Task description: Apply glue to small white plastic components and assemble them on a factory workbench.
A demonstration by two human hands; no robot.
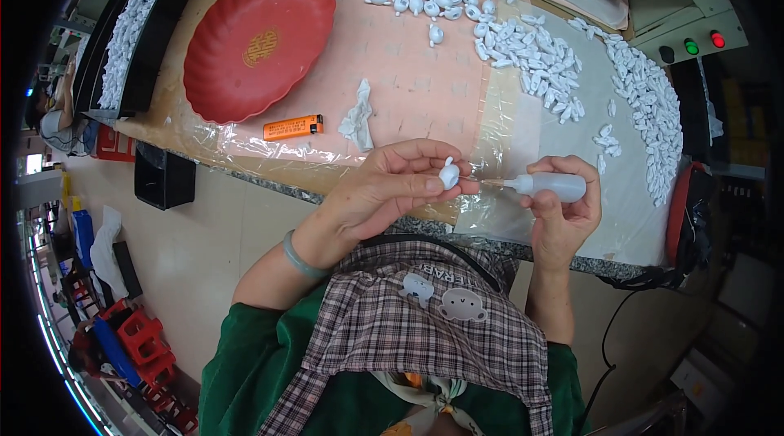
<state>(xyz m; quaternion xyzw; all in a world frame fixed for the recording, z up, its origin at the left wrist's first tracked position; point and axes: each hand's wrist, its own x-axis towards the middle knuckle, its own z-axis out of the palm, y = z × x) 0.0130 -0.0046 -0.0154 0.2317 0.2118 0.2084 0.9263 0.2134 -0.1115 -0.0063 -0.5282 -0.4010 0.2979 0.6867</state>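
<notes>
My left hand (377, 189) pinches a small, rounded white plastic piece (448, 175) between thumb and fingers, just above the table's near edge. In my right hand (566, 220) lies a translucent squeeze bottle (555, 185) with a thin needle tip, held sideways. Its tip points left at the white piece; I cannot tell whether they touch. Beyond my left hand rest a crumpled white tissue (357, 117) and an orange lighter (293, 127). Similar rounded white pieces (431, 5) are grouped at the far middle of the table.
A red scalloped plate (269, 44) sits at the left. Slim white parts are heaped at the middle right (535, 60) and far right (649, 101). A black bin (155, 36) of white parts stands far left. Indicator lights (704, 43) glow on a machine at the back right.
</notes>
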